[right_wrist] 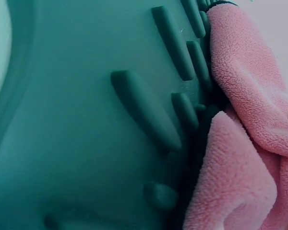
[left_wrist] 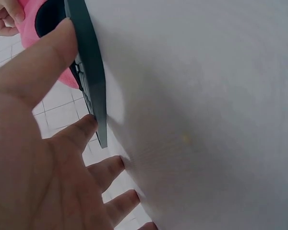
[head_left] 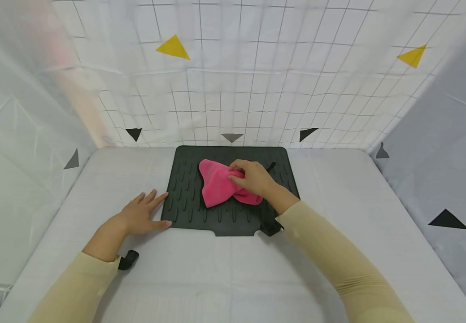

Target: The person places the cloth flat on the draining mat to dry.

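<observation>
Vivid pink stood out against dark green

The plush cloth (head_left: 218, 181) was bright pink in the head view and a dustier pink in the right wrist view. The ribbed mat (head_left: 188, 215) was dark grey-green, teal in the right wrist view, patterned with rows of raised oblong ribs in its own colour. The table (head_left: 176, 278) was white, with a small yellowish spot (left_wrist: 186, 138). The back sheet (head_left: 233, 98) showed a dark grid on white, with yellow triangles (head_left: 174, 48) and black triangles (head_left: 134, 133). The left sleeve (head_left: 77, 287) and right sleeve (head_left: 337, 251) were plain beige.
</observation>
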Available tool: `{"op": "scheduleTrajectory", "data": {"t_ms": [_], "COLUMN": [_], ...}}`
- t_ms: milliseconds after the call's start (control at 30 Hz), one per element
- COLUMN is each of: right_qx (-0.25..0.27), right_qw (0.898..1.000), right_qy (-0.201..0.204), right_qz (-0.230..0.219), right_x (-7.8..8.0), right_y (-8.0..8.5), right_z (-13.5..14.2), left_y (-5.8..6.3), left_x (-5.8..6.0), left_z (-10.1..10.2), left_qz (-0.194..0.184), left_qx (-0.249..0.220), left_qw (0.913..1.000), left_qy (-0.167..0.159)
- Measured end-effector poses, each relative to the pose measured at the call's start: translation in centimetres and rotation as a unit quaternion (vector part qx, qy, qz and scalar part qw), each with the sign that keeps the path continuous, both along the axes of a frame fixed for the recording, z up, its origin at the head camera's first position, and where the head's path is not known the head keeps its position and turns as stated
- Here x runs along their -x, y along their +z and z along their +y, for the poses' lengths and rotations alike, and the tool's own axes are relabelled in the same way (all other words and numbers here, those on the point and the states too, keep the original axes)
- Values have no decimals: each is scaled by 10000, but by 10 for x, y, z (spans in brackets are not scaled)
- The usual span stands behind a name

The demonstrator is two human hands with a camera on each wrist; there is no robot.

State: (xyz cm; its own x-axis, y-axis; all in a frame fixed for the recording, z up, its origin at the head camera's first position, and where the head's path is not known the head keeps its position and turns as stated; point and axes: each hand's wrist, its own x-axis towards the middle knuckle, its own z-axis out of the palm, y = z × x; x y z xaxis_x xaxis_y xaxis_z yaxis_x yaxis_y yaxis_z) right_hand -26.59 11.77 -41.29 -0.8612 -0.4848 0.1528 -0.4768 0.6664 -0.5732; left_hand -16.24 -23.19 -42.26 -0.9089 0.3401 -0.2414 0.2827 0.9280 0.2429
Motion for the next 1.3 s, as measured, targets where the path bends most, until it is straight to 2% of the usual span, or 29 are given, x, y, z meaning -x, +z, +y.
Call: {"op": "scheduleTrajectory", "data": {"t_ms": [433,833,1067,1300], "right_qx": [107,384,501,605], "right_qw": [9998,9983,9969,9948], "right_qy": [16,-380,-510,-814], "right_qz": [148,218,318,126], "right_x": [-6,-12,-14,-16], "right_y": [19,41,43,39], "right_z": [7,25,43,60], "left_y": [0,6,4,2], "left_x": [0,-3,-2,-2], "left_z": [0,1,1,2], "left_qz": [-10,-37,2,47], "left_qx": [26,31,9,-44], "left_qw": [10000,10000,10000,10000], "left_qy": [39,81,73,64]}}
